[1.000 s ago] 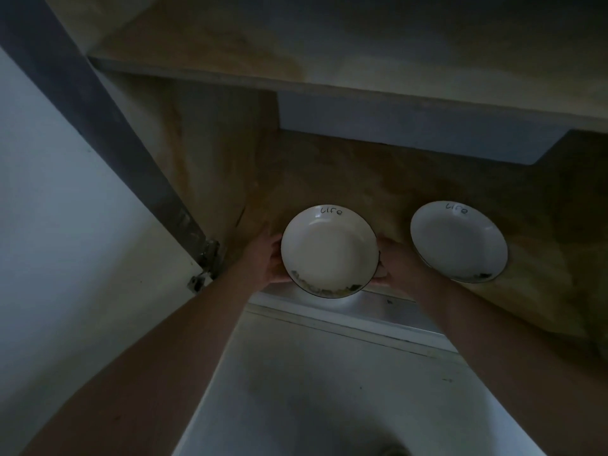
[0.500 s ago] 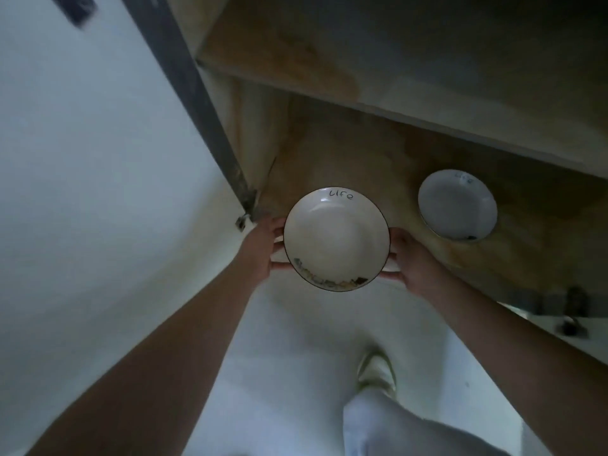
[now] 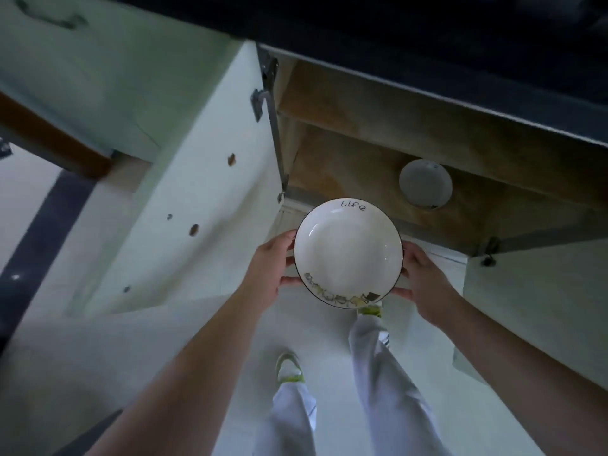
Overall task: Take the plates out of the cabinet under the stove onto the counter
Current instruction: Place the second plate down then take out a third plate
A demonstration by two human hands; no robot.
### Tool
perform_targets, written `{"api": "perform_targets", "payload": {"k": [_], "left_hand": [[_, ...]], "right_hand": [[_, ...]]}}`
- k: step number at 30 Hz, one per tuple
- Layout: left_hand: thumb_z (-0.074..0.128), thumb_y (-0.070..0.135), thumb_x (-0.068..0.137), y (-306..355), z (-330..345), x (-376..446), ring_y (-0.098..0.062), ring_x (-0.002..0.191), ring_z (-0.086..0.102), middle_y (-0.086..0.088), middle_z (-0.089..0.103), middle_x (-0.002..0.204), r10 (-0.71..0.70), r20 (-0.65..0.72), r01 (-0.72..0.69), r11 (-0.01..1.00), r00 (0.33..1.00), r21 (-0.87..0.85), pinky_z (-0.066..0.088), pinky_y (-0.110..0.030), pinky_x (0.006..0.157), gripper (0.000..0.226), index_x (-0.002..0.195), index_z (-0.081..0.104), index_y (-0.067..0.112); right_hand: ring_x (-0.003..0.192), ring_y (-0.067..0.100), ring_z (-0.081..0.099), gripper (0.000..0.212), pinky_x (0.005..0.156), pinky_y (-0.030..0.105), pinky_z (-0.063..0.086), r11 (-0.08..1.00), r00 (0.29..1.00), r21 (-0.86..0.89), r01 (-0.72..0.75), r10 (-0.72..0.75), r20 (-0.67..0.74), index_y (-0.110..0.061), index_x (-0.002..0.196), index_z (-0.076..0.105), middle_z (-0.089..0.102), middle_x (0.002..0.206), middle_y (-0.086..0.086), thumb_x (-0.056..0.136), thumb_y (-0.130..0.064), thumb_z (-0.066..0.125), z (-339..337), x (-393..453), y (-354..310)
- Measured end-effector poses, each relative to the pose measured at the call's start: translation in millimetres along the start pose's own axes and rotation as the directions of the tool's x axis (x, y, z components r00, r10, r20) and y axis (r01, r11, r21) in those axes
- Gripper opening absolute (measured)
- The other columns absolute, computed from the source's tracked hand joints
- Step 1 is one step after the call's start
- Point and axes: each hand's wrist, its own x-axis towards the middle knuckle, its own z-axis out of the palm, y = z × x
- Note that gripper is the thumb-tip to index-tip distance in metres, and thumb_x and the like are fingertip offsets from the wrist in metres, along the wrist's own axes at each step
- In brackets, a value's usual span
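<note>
Nearest, two legs in pale trousers (image 3: 388,383) and light shoes stand on the white floor (image 3: 204,330), and above them both bare arms reach forward. The left hand (image 3: 268,274) and the right hand (image 3: 424,284) hold a round white plate with a thin dark rim, a printed word on its far edge and a small band of decoration on its near edge (image 3: 348,255); fingers are curled under the rim on either side, thumbs near the edge, the plate level and clear of the cabinet, out over the floor. So the first plate looks to be mid-carry: the next move calls for lifting it up past the dark counter edge (image 3: 427,44) and setting it flat on top. Beyond, the white cabinet door (image 3: 197,179) stands swung open, and on the brown wooden shelf (image 3: 345,166) a second round white plate (image 3: 425,183) waits, dim and partly shadowed. The counter top itself is probably above the frame; I cannot make it out.
</note>
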Motion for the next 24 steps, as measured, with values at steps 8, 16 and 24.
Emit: {"api": "perform_targets", "payload": {"k": [8,16,24], "left_hand": [[0.051,0.036,0.095,44.0,-26.6,-194.1,-0.019,0.106,0.068,0.006,0.070,0.119,0.106,0.066,-0.109,0.993,0.992,0.040,0.060,-0.040,0.065,0.031,0.119,0.069,0.029],[0.054,0.042,0.084,48.4,-6.9,-332.1,-0.014,0.103,0.070,0.011,0.073,0.112,0.158,0.271,-0.190,0.977,0.949,0.095,0.059,-0.038,0.070,0.041,0.124,0.064,0.042],[0.056,0.034,0.095,14.4,55.6,-429.0,-0.018,0.107,0.068,0.002,0.072,0.116,0.205,0.436,-0.294,0.945,0.876,0.146,0.058,-0.040,0.076,0.032,0.125,0.064,0.042]], "right_hand": [[0.096,0.008,0.066,0.035,0.076,0.038,0.059,0.988,0.993,0.108,0.110,-0.104,-0.058,-0.038,0.118,0.058,0.069,0.102,-0.019,0.105,-0.017,0.033,6.8,-201.0,-42.7],[0.107,0.005,0.059,0.043,0.065,0.025,0.056,0.962,0.975,0.173,0.212,-0.195,-0.109,-0.050,0.113,0.062,0.063,0.116,-0.020,0.102,-0.014,0.040,-39.4,-343.8,-45.2],[0.103,0.009,0.065,0.033,0.064,0.030,0.059,0.888,0.933,0.327,0.323,-0.242,-0.266,-0.028,0.123,0.061,0.068,0.117,-0.009,0.098,-0.010,0.051,-123.2,-449.5,4.5]]}}
